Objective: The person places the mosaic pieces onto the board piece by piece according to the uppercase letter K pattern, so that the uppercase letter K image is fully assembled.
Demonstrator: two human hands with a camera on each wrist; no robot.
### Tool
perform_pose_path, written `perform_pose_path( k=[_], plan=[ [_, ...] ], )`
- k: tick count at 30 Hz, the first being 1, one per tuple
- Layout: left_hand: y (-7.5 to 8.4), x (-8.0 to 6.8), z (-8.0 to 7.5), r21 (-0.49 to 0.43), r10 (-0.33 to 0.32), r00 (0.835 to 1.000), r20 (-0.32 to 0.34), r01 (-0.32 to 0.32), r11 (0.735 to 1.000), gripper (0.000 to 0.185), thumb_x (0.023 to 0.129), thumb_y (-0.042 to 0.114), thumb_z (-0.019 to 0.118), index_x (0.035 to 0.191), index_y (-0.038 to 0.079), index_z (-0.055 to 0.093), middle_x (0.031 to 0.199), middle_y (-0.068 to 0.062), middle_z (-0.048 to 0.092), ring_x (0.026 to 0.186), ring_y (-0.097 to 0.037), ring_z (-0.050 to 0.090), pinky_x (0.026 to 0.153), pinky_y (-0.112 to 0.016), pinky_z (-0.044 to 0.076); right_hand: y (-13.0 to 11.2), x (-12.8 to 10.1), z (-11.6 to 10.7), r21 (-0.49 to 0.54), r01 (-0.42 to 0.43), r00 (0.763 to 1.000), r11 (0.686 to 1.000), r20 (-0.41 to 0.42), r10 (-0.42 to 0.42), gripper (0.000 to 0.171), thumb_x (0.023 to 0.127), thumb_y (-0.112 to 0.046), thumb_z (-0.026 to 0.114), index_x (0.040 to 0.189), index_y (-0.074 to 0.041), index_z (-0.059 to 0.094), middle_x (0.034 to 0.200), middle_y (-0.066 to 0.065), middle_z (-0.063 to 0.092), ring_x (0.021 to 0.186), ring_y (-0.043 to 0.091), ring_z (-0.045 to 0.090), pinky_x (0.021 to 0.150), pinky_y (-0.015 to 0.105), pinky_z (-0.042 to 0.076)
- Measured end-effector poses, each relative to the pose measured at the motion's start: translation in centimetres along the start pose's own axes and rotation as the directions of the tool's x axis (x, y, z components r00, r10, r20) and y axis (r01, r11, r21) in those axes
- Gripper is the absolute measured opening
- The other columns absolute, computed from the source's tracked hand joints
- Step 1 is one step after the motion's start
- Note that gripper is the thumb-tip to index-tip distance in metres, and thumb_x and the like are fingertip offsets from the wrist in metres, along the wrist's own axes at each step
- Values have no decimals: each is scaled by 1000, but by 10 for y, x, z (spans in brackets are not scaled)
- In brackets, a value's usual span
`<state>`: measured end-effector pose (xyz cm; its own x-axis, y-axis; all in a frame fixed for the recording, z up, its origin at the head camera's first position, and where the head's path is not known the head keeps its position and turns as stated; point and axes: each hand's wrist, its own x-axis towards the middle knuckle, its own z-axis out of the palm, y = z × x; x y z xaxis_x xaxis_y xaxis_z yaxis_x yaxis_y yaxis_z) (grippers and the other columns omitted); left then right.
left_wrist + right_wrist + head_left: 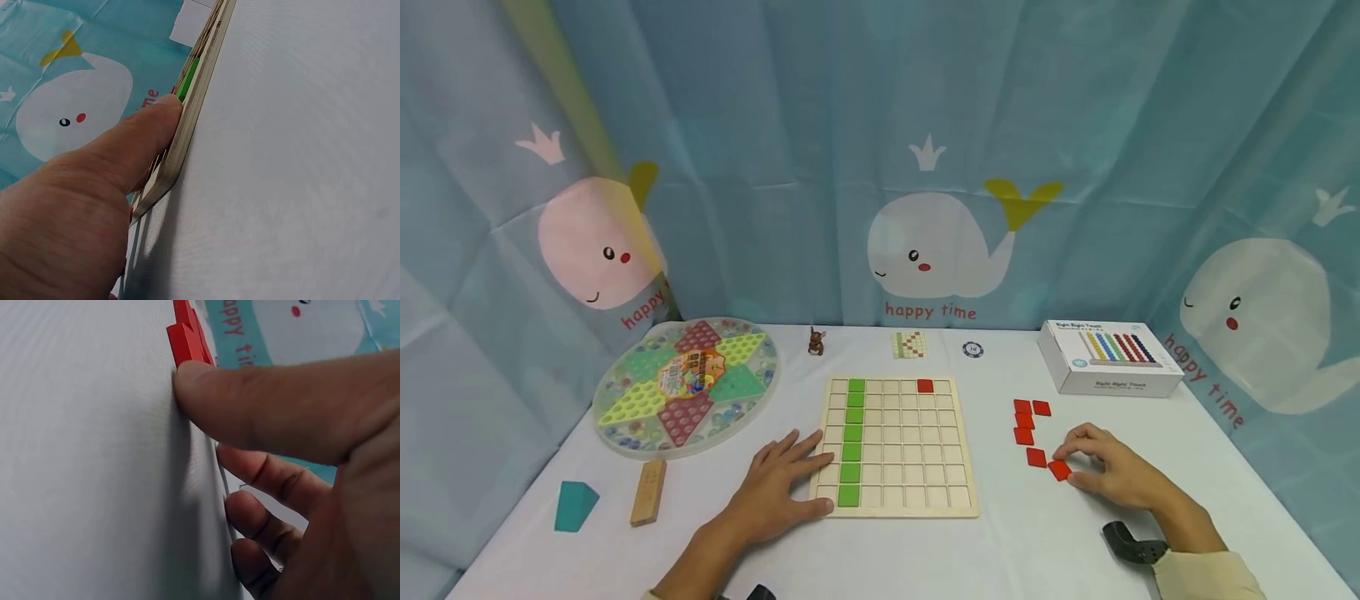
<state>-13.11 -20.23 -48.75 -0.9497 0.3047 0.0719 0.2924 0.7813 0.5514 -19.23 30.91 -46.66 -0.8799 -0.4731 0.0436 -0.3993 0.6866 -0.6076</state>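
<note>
A wooden grid board lies flat in the middle of the table, with a column of green square tiles in it and one red tile in its top row. My left hand rests spread on the board's left side, its thumb near the bottom left corner. In the left wrist view that thumb presses on the board's edge beside a green tile. To the right of the board, my right hand pinches a red square tile between thumb and index finger. Several loose red tiles lie beside it.
At the back left lies a round Chinese checkers board. A wooden block and a teal block sit before it. Along the back are a brown figurine, a pattern card, a round chip and a white box.
</note>
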Motion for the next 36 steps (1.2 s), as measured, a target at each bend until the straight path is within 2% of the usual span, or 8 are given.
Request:
perform_pose_path(
  k=[6, 11, 13, 20, 27, 32, 36],
  plan=[
    [-2, 0, 0, -8, 11, 1000, 1, -11, 1000, 70, 77, 65, 67, 132, 23, 62, 152, 2, 36, 143, -33, 17, 109, -57, 7, -4, 1, -2, -63, -23, 1000, 998, -21, 22, 19, 84, -16, 76, 98, -26, 68, 105, -8, 54, 101, 22, 52, 89, 48, 47],
    [-2, 1, 2, -16, 10, 1000, 3, -10, 1000, 69, 77, 65, 67, 132, 22, 62, 152, 2, 36, 143, -33, 16, 109, -57, 7, -11, -1, -9, -60, -20, 998, 998, -55, 17, 20, 85, -13, 74, 103, -19, 68, 97, -10, 59, 88, 14, 53, 79, 32, 50],
    [-2, 1, 2, -15, 7, 1000, 4, -7, 1000, 70, 77, 65, 67, 132, 23, 62, 152, 2, 35, 143, -33, 16, 109, -56, 7, -18, -1, -12, -64, -10, 997, 998, -82, 5, 22, 84, -11, 74, 105, -17, 69, 95, -11, 61, 86, 13, 52, 76, 29, 48],
    [-2, 1, 0, -7, 13, 1000, 3, -13, 1000, 71, 76, 65, 68, 132, 22, 62, 152, 2, 36, 143, -33, 16, 109, -56, 7, -44, 6, -19, -91, 57, 978, 994, -196, -74, 24, 83, -10, 76, 106, -13, 71, 98, -11, 65, 86, 14, 54, 75, 32, 49],
    [-2, 0, -1, -21, 33, 999, -13, -33, 999, 69, 77, 62, 69, 131, 21, 63, 151, -1, 37, 142, -35, 18, 108, -58, 8, -68, 21, -23, -98, 110, 957, 989, -257, -132, 25, 84, -10, 75, 109, -10, 72, 100, -7, 65, 87, 19, 57, 74, 28, 48],
    [-2, 1, 0, -29, 28, 1000, -2, -28, 999, 69, 78, 62, 69, 132, 20, 62, 151, 0, 37, 142, -34, 17, 108, -57, 8, -82, 32, -23, -103, 126, 948, 987, -282, -150, 27, 84, -10, 75, 111, -8, 71, 103, -4, 67, 88, 19, 57, 76, 28, 49],
    [-2, 1, 0, -24, 19, 1000, -1, -19, 1000, 68, 77, 62, 69, 131, 21, 63, 151, 1, 37, 143, -34, 17, 109, -57, 8, -95, 45, -20, -67, 112, 946, 991, -299, -127, 28, 85, -11, 75, 112, -5, 70, 106, 1, 67, 90, 20, 57, 76, 31, 50]
  ],
)
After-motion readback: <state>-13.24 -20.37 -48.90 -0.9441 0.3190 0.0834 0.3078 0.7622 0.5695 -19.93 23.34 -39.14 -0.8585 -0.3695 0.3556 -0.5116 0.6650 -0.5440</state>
